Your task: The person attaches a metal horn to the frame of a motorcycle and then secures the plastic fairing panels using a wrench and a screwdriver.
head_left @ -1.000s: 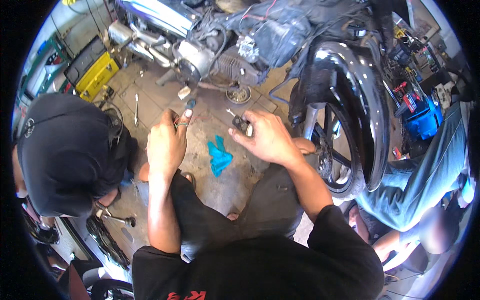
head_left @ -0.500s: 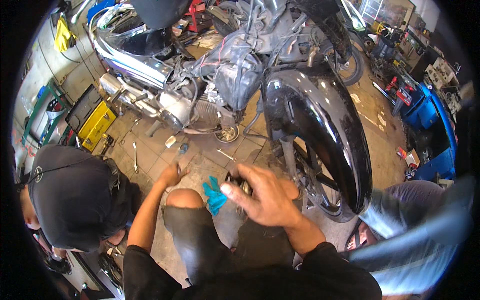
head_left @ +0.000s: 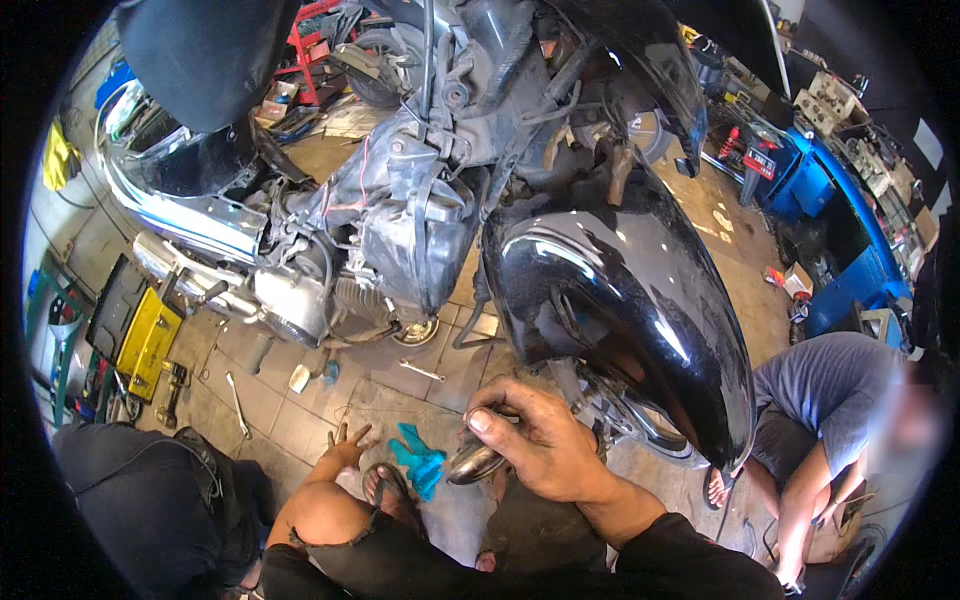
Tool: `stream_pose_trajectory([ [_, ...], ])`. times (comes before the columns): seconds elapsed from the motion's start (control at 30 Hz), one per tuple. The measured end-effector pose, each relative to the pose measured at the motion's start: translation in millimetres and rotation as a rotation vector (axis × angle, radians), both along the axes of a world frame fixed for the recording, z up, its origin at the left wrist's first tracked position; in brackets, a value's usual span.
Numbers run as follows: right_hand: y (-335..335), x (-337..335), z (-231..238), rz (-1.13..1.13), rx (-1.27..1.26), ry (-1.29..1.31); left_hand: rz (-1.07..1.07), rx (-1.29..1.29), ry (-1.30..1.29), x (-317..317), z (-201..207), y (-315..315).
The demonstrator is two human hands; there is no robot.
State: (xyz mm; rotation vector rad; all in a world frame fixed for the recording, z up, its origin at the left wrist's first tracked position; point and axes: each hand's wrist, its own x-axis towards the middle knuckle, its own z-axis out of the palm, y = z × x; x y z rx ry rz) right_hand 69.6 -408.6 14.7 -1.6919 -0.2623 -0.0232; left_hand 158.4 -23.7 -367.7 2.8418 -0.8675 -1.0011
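My right hand [head_left: 545, 440] is closed round a dark, shiny, rounded metal part [head_left: 476, 462], its thumb pressed on top; its exact kind does not show. Fingers apart and with nothing in them, my left hand [head_left: 347, 448] reaches past my knee, close to the floor. A crumpled teal cloth [head_left: 418, 462] lies on the floor between the two hands. Ahead stands a partly stripped motorcycle [head_left: 400, 220]. Its glossy black front fender [head_left: 630, 290] is just beyond my right hand.
A combination wrench [head_left: 422, 371] and a longer wrench [head_left: 238, 405] lie on the tiles. An open yellow toolbox [head_left: 148, 345] stands at left. One person [head_left: 150, 510] crouches at lower left, another [head_left: 835, 400] squats at right. A blue cabinet [head_left: 850, 260] stands behind at right.
The view has shifted toward the motorcycle. My right hand has turned, showing more of the metal part. My left hand's fingers have spread. The person at right has lowered into a squat.
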Motion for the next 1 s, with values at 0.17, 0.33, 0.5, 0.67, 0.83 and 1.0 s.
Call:
stream_pose_trajectory([
  [0.17, 17.3, 13.3, -10.1, -0.058, 0.164, 0.003, -0.175, -0.119, 0.281, 27.1, 62.3, 33.5],
  [0.33, 20.9, 23.9, -8.8, -0.175, 0.215, -0.024, -0.101, -0.542, 0.256, 41.0, 297.1, -89.9],
  [0.5, 22.9, 18.6, -14.7, -0.339, 0.383, -0.159, -0.054, -1.315, 0.213, -2.2, 368.4, -169.6],
  [0.67, 2.4, 2.7, 5.8, -0.473, 0.335, -0.311, 0.235, -1.549, 0.301, -15.5, 397.6, -212.2],
  [0.83, -37.0, -18.0, 38.4, -0.453, 0.102, -0.376, 0.186, -1.906, 0.245, 0.9, 460.4, -241.8],
  [1.0, -61.1, -6.8, 85.2, -0.563, -0.169, -0.487, 0.193, -1.903, 0.35, 17.0, 493.0, -244.7],
])
